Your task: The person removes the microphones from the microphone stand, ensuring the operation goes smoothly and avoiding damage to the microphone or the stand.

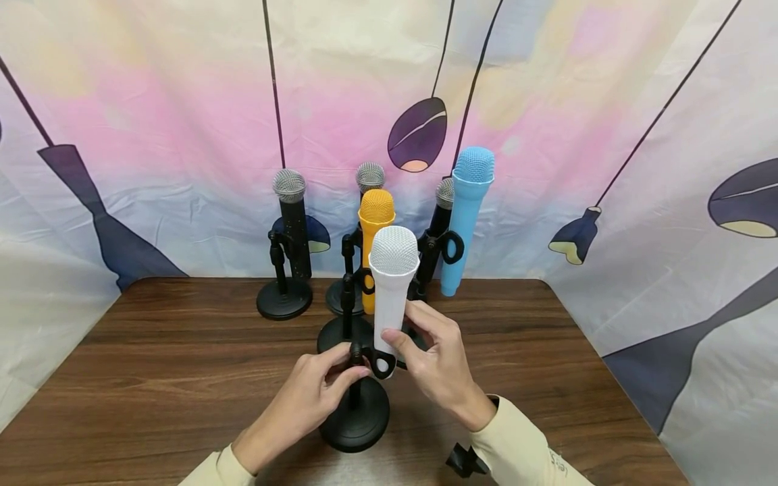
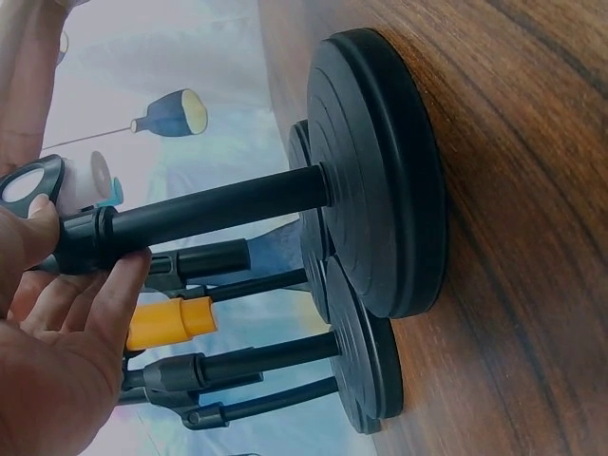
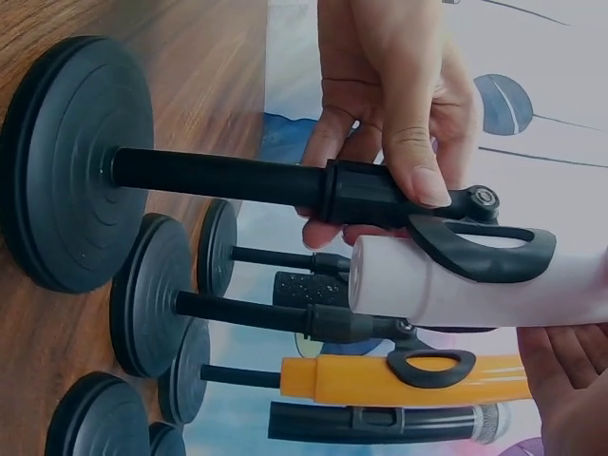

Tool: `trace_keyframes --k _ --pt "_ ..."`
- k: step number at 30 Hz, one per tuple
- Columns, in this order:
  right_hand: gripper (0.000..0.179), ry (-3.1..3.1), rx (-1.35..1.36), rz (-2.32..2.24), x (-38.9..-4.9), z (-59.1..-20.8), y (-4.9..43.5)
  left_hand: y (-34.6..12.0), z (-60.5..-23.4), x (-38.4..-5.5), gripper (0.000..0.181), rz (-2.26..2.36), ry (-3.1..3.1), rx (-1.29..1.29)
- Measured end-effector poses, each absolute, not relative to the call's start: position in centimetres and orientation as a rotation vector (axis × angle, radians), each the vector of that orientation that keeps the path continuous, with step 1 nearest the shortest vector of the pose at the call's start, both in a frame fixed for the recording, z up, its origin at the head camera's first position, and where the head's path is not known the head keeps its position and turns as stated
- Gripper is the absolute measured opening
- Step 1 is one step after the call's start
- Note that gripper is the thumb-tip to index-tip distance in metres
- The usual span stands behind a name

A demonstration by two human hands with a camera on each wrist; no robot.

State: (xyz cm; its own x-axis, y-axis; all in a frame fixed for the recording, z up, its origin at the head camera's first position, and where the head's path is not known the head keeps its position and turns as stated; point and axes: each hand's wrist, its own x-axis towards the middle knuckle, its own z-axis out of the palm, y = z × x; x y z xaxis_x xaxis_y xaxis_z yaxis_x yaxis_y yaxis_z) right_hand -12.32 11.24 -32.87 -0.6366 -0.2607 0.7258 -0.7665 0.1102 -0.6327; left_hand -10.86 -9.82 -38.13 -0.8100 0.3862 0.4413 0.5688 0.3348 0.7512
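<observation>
A white microphone [image 1: 392,283] with a mesh head leans upright in the clip of the nearest black stand [image 1: 355,422]. My right hand [image 1: 440,364] holds its handle between thumb and fingers, just above the clip [image 3: 484,252]. The left hand [image 1: 306,391] pinches the stand's collar [image 2: 85,239] below the clip joint, with the thumb on one side and fingers on the other. In the right wrist view, the handle's lower end sticks out beneath the clip loop. The round base of this stand sits flat on the table.
Behind stand an orange microphone [image 1: 377,209], a blue microphone [image 1: 467,223] and three black ones with silver heads, such as the left one [image 1: 294,226], among more black stands. The wooden table [image 1: 182,364] ends at a printed cloth backdrop [image 1: 200,135].
</observation>
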Motion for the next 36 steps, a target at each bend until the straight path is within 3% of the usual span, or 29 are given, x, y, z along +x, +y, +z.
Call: trace_keyframes --k 36 --pt "0.031 -1.961 1.027 1.567 -12.4 -30.2 11.3 -9.8 -38.1 -10.8 0.016 -1.505 -2.405 -0.875"
